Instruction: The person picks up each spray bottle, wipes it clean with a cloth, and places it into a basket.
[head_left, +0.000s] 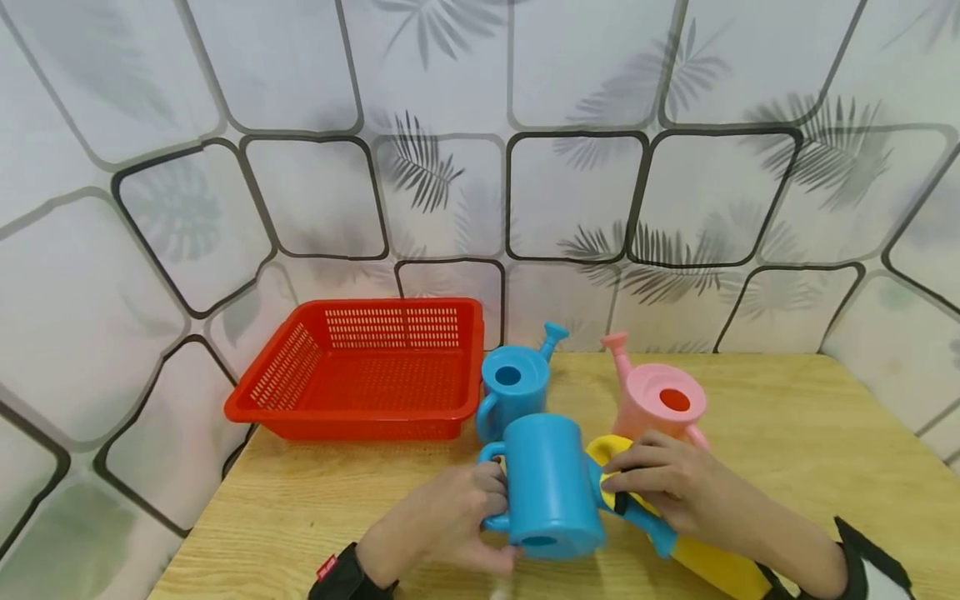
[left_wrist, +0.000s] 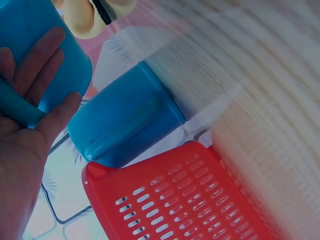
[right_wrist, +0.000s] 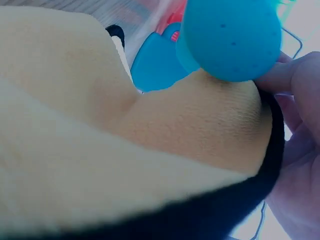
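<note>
Preferably, the left hand (head_left: 465, 506), clamped on the handle (head_left: 492, 451) of the tilted blue watering can (head_left: 551, 487) over the table (head_left: 300, 517), should hold it steady, while the right hand (head_left: 686, 485), pinching the yellow cloth (head_left: 720, 568) at its spout (head_left: 643, 518), presses gently.

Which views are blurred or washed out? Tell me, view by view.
Head: evenly lit, mostly sharp, soft sheen on the held blue watering can; left wrist: hazy, the tabletop smeared; right wrist: the large pale object in the foreground soft and washed out.
</note>
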